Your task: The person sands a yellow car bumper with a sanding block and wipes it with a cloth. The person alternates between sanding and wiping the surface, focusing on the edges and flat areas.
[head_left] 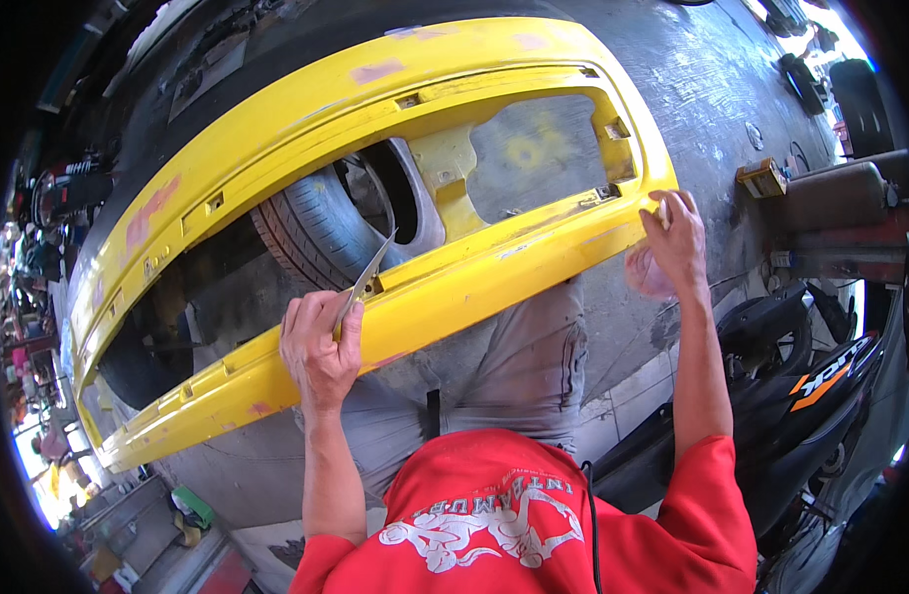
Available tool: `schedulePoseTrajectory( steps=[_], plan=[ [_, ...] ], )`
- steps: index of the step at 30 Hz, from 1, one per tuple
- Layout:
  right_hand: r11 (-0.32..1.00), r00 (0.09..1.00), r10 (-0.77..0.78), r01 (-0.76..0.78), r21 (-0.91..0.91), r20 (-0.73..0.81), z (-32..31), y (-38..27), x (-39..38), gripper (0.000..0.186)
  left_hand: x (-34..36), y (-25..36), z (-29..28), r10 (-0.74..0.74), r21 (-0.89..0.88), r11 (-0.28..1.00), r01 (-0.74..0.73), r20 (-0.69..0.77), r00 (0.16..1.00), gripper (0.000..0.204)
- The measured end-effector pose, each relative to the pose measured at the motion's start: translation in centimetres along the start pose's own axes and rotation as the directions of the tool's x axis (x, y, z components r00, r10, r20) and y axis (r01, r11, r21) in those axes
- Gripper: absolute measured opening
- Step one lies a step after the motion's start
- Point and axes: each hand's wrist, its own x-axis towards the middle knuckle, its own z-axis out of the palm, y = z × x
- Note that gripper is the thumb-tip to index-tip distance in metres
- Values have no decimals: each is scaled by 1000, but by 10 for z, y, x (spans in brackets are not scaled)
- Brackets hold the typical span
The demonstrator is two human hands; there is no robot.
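We have a yellow car bumper (474, 292) lying over the floor (712, 124), sweeping from 8 o'clock across 12 to 2, with its near strip running just in front of our legs (524, 361). Our left hand (319, 346), between 8 and 9 o'clock, pinches a thin grey sheet (369, 269) between thumb and fingers, its tip pointing up toward 1 o'clock. Our right hand (682, 247), between 2 and 3, has its fingers curled together at the bumper's end; a pale bit (662, 211) shows by the thumb, but we cannot tell whether they grip it.

Pinkish patches (375, 71) dot the yellow paint, so we judge this to be surface repair, perhaps smoothing or checking that end. The next move seems to call for a steady right hand along the corner, with the sheet kept off the paint. A tyre (321, 223) shows through the opening at 10 o'clock.
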Motion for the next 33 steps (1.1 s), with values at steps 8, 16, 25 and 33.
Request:
schedulePoseTrajectory(
  steps=[8,16,25,33],
  plan=[
    [984,995,-51,64,-165,86,42,15,17,21,-1,-1,0,-3,3,1000,3,-8,1000,9],
    [982,984,-161,168,-84,78,54,-73,-31,20,-1,-2,0,31,-7,999,-32,-48,998,11],
    [934,922,-354,357,9,154,65,-153,-67,17,-4,-4,-1,40,-1,999,-40,-33,999,11],
    [981,946,62,1,-195,317,23,-55,6,34,-4,-5,-2,36,-4,999,-36,-26,999,10]
  ],
)
